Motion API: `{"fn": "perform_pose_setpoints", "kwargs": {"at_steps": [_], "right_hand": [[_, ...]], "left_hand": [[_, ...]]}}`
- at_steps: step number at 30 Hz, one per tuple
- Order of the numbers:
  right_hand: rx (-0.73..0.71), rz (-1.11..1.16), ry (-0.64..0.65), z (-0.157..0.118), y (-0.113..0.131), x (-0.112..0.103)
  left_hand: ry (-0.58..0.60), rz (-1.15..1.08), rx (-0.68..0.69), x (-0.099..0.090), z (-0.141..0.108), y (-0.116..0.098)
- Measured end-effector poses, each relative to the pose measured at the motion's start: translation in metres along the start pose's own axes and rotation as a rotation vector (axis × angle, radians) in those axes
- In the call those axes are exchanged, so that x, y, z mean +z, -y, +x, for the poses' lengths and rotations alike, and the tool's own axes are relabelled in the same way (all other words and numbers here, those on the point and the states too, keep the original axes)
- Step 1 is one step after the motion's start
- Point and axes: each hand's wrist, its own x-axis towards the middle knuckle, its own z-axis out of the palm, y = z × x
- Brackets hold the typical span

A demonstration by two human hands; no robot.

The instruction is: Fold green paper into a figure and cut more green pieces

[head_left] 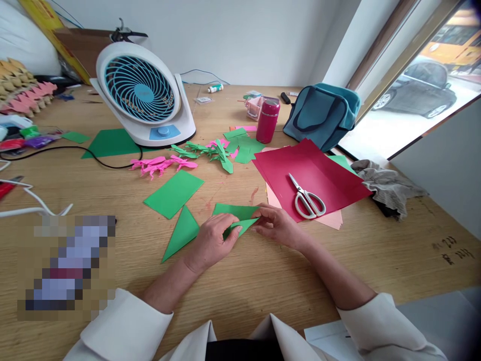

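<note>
A partly folded green paper [246,225] is held between my two hands over the wooden table. My left hand [217,235] grips its left side, thumb on top. The fingers of my right hand [277,225] pinch its right tip. Behind it lies another flat green surface [233,210], partly hidden by my hands; whether it is the same sheet I cannot tell. Beside my left hand rests a green triangle [181,234], and farther back a green rectangle [174,194]. White-handled scissors [307,196] lie on red sheets [319,175] to the right.
A white fan [143,95] stands at the back left. Pink folded figures [160,165] and green ones [223,158] lie mid-table. Behind them are a red bottle [268,120] and a blue bag [323,115]. A grey cloth [391,185] is at the right; a blurred-out object is at the left.
</note>
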Motion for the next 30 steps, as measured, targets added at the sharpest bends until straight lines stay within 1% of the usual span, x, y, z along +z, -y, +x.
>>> {"fn": "perform_pose_setpoints", "kwargs": {"at_steps": [3,5,8,10,12,17,21,25,30], "right_hand": [[-0.117,-0.107,0.000,-0.001,0.002,-0.002],[-0.192,-0.162,0.015,-0.003,0.003,-0.003],[-0.251,-0.200,0.071,-0.005,0.002,-0.004],[-0.275,-0.213,0.105,-0.006,0.002,-0.004],[-0.294,-0.222,0.115,-0.007,0.002,-0.003],[-0.283,-0.223,0.090,-0.006,0.001,-0.003],[-0.233,-0.174,0.031,-0.004,0.000,-0.004],[-0.181,-0.116,-0.024,-0.004,0.001,-0.005],[-0.131,-0.058,-0.035,-0.005,0.005,-0.006]], "left_hand": [[-0.008,-0.015,0.031,-0.009,0.006,0.000],[0.052,0.015,0.074,-0.016,0.009,0.002],[0.188,0.055,0.120,-0.026,0.012,0.006],[0.222,0.076,0.139,-0.031,0.013,0.008],[0.217,0.095,0.155,-0.034,0.014,0.009],[0.181,0.113,0.154,-0.037,0.015,0.010],[0.145,0.092,0.164,-0.038,0.015,0.011],[0.126,0.060,0.132,-0.038,0.014,0.012],[0.124,-0.076,0.081,-0.038,0.014,0.012]]}}
